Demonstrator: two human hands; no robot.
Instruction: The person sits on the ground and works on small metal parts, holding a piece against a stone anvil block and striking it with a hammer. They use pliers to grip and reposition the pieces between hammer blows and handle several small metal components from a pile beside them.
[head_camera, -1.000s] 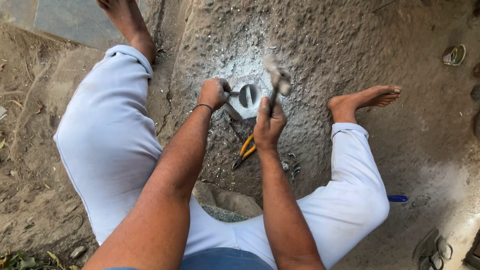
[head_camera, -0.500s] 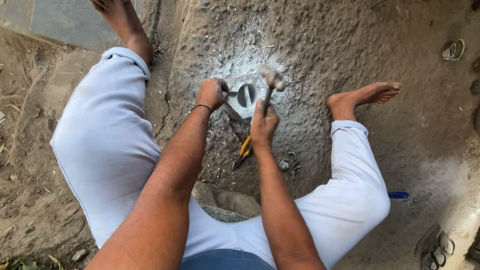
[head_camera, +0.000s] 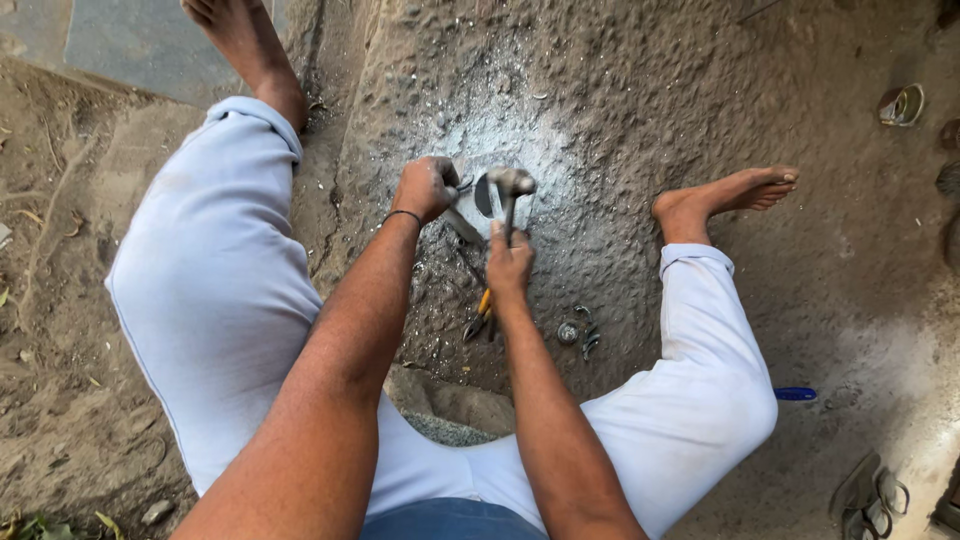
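The right hand is clenched round a hammer handle, its head just above the fist. The left hand grips a chisel angled against a metal piece beside it; pliers lie just below the right hand

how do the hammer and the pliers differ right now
The hammer is gripped in the right hand, its metal head raised over the pale patch of rock; the pliers lie loose on the rock, touched by neither hand. The hammer has a plain dark handle, while the pliers have yellow-orange grips. The hammer stands nearly upright; the pliers lie flat. Both are metal hand tools between the person's legs.
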